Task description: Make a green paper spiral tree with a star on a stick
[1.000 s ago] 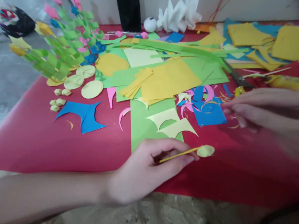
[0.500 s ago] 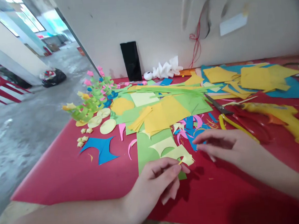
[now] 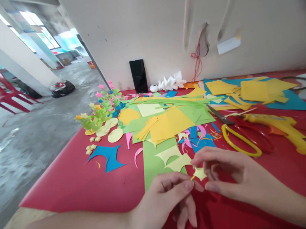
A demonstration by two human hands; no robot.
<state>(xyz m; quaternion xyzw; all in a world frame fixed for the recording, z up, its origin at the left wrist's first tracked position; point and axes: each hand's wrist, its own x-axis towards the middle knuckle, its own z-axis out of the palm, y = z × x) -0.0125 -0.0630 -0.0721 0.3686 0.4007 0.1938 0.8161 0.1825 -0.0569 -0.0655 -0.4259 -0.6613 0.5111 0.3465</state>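
Thumb and index finger of my left hand (image 3: 172, 197) pinch the thin yellow stem of a pale yellow paper star (image 3: 200, 173). My right hand (image 3: 228, 170) is close on the star's right side, thumb and index finger apart; whether a fingertip touches the star I cannot tell. Just behind the hands lie pale yellow paper offcuts (image 3: 178, 163) on a green paper sheet (image 3: 157, 170). Blue and pink paper scraps (image 3: 201, 143) are beyond my right hand.
Scissors (image 3: 240, 141) and a yellow glue gun (image 3: 283, 127) lie at the right. Yellow paper pieces (image 3: 172, 121) cover the middle. Paper flowers (image 3: 102, 109), pale discs (image 3: 115, 135) and small stars (image 3: 90, 147) are at the left. A phone (image 3: 138, 76) leans on the wall behind.
My right hand has moved left and closer, beside the paper star. The star has turned and shows more plainly. The view has tilted up slightly.
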